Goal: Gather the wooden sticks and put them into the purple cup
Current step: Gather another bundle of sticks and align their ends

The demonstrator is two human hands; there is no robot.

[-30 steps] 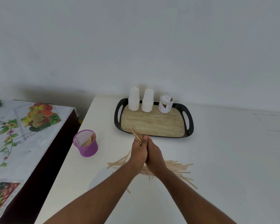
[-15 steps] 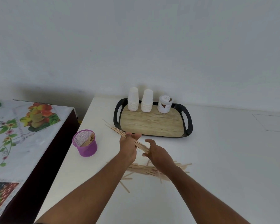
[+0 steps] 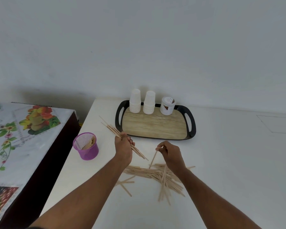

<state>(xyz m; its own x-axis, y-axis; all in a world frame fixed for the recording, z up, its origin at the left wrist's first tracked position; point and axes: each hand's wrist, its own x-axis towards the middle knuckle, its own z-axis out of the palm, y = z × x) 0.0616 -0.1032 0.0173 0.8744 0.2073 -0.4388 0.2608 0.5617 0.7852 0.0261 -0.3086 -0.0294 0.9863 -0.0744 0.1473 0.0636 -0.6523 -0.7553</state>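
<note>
Head view shows the left hand clenched round a bundle of wooden sticks jutting past both sides of its fingers, the purple cup just beyond its knuckles, while the right hand pinches one stick by its top end above the loose pile under its wrist. Such sticks look light, stiff and thin, likely to splay or slide, so a mid-length grip seems safest. Around the fingers lies a smooth white counter against a plain wall, with a tray just past the fingertips.

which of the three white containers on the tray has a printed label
The white tub at the right end of the row; the two stacks of paper cups beside it are plain white.
</note>
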